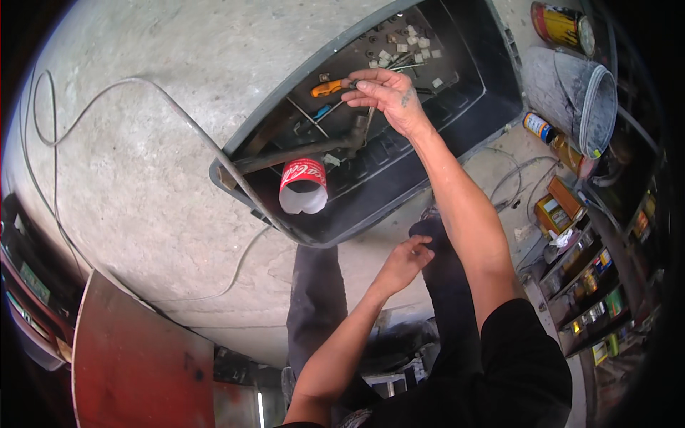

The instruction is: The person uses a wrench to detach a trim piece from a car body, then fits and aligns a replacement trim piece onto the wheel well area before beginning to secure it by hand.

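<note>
My right hand reaches over a black plastic bin, its thumb and fingertips pinched on something small and dark that I cannot make out. Right by those fingertips is an orange handle; whether the fingers touch it is unclear. Below it in the bin lie a blue-handled tool and a hammer. A cut red-and-white can stands tilted at the near left end. My left hand hovers close to my right knee with its fingers curled together; anything inside them is hidden.
Small white blocks and loose hardware lie at the bin's far end. To the right stand a grey bucket, a stained can and a rack of containers. A hose crosses the concrete floor. A reddish board is at lower left.
</note>
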{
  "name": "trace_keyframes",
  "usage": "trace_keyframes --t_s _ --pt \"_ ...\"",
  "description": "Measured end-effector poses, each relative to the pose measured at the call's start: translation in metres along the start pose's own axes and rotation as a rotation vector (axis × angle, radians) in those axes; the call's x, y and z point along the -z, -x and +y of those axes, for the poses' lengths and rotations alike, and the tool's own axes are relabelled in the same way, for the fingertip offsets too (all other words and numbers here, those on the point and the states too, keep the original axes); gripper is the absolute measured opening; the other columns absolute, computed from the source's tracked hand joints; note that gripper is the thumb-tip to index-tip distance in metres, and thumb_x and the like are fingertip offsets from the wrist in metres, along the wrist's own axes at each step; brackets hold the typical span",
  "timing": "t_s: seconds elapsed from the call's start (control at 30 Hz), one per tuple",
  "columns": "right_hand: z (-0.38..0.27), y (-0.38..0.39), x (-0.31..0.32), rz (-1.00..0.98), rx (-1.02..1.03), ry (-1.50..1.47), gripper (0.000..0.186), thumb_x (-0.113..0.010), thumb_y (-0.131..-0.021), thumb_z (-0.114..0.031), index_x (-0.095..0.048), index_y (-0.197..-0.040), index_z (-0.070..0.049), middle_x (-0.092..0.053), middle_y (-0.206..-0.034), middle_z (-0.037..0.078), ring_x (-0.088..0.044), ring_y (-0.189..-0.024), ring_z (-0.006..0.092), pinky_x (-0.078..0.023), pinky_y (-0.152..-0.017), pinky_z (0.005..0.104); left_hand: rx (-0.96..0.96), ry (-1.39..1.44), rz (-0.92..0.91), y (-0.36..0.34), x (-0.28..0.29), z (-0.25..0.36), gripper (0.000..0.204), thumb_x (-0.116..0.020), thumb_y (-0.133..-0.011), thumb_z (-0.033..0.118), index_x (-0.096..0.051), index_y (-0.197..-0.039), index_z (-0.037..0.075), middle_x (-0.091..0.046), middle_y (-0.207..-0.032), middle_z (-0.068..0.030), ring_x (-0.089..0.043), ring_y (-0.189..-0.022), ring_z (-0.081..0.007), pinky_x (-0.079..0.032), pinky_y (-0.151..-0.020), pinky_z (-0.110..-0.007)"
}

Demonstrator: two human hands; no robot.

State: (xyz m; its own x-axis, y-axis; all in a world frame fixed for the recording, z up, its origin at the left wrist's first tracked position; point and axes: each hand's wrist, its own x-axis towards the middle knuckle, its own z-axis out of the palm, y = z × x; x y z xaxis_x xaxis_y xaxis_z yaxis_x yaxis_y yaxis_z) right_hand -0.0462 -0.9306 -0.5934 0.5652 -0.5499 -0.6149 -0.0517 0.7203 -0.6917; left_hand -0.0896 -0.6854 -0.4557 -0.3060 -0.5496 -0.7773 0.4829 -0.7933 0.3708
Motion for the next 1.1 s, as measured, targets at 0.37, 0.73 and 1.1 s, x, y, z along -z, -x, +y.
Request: trace_keyframes --t_s 0.37,0.73,1.1 --pt "0.005 0.003 0.028 0.001 -0.114 -0.116 0.026 -0.06 -0.093 -0.008 -0.062 -0.113 0.008 -0.069 -0.1 0.021 -0.072 -0.087 0.0275 -0.06 -0.077 0.0335 0.087 -0.067 -0.072 -0.008 -0.003 0.016 0.037 -0.061 -0.093 0.014 -0.055 -0.126 -0.001 -0.067 -0.103 -0.0109 -0.063 -0.09 -0.0172 -0.047 -0.085 -0.03" --pt "0.006 0.004 0.041 0.012 -0.148 -0.165 0.022 -0.059 -0.093 -0.007 -0.061 -0.109 0.006 -0.069 -0.101 0.022 -0.072 -0.088 0.03 -0.06 -0.079 0.0369 0.133 -0.07 -0.076 -0.012 -0.005 0.02 0.037 -0.061 -0.093 0.014 -0.055 -0.126 -0.001 -0.065 -0.102 -0.0095 -0.062 -0.09 -0.0165 -0.047 -0.085 -0.03" --pt "0.015 0.003 0.069 0.179 -0.127 -0.137 0.019 -0.058 -0.091 -0.006 -0.063 -0.106 0.004 -0.069 -0.097 0.017 -0.07 -0.083 0.0256 -0.059 -0.076 0.0345 0.131 -0.068 -0.089 -0.019 -0.012 0.023 0.038 -0.06 -0.091 0.01 -0.055 -0.126 -0.001 -0.065 -0.102 -0.01 -0.062 -0.088 -0.0158 -0.047 -0.084 -0.029"
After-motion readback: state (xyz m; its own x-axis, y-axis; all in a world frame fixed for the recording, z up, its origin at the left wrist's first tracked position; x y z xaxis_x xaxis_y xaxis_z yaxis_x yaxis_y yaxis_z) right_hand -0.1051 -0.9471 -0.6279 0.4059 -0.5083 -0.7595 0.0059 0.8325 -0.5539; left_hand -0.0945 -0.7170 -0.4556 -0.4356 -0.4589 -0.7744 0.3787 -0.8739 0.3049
